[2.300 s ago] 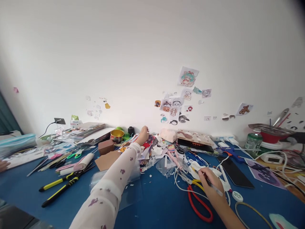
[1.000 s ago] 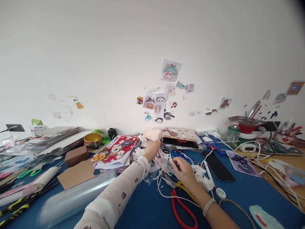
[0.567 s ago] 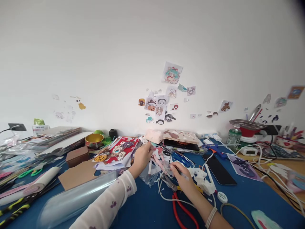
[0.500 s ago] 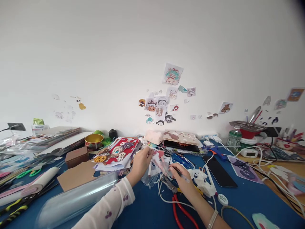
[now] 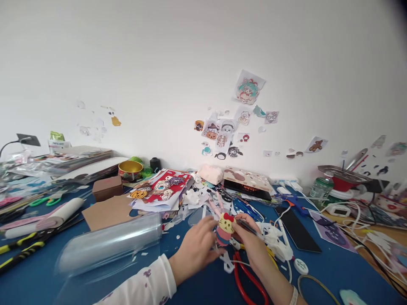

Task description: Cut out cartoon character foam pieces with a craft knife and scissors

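A small cat figure with a red bow, cream face and blue-and-pink body (image 5: 225,229) is held upright between my two hands, above the blue mat (image 5: 181,279). My left hand (image 5: 197,248) is closed on its left edge, thumb low and fingers curled. My right hand (image 5: 249,237) pinches its right edge near the bow. A dark, thin stick-like tool (image 5: 249,225) also lies in the right hand; its kind I cannot make out. Red-handled pliers (image 5: 249,279) rest just below, their jaws partly hidden by the right hand.
A clear plastic roll (image 5: 111,243) lies to the left, near brown card (image 5: 108,212) and yellow-black scissors (image 5: 22,254). Behind are paper cutouts (image 5: 163,188) and a patterned box (image 5: 248,178). Rightward are white cables (image 5: 346,212), a black slab (image 5: 299,231) and a blue glue gun (image 5: 294,205).
Both hands have drawn back toward me from the cluttered pile. The cat figure now shows between them, where the left hand had been reaching into the pile. The view has turned slightly left.
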`<state>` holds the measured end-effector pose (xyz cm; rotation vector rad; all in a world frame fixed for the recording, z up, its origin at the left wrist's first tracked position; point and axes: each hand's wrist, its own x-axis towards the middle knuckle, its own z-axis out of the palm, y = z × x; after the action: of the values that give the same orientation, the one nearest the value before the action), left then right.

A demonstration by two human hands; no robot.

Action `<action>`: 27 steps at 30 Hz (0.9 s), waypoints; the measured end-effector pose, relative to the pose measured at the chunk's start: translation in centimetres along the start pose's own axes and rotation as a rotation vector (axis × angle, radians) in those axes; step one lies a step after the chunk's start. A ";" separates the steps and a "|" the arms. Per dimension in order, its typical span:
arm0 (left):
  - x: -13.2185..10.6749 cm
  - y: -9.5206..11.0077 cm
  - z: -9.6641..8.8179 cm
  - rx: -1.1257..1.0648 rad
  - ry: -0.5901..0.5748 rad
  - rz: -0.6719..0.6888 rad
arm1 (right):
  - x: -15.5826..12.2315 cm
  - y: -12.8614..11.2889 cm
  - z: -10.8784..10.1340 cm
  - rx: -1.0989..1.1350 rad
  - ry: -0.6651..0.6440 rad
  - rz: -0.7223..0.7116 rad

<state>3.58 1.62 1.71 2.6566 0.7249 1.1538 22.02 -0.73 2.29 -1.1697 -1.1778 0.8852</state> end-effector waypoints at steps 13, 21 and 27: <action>-0.9 -0.6 0.6 -0.541 -0.388 -0.479 | -0.8 -1.5 -0.9 -0.284 -0.147 -0.018; -1.3 1.0 -0.9 -0.435 -0.417 -0.477 | -1.2 -3.3 -2.1 -0.317 -0.332 0.082; -1.6 -0.3 -2.2 -0.466 -0.425 -0.538 | -2.3 -3.0 -1.2 -0.468 -0.656 0.092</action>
<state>0.96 1.02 2.13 2.0288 0.8762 0.5111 22.51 -3.82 4.74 -1.3541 -1.9536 1.1461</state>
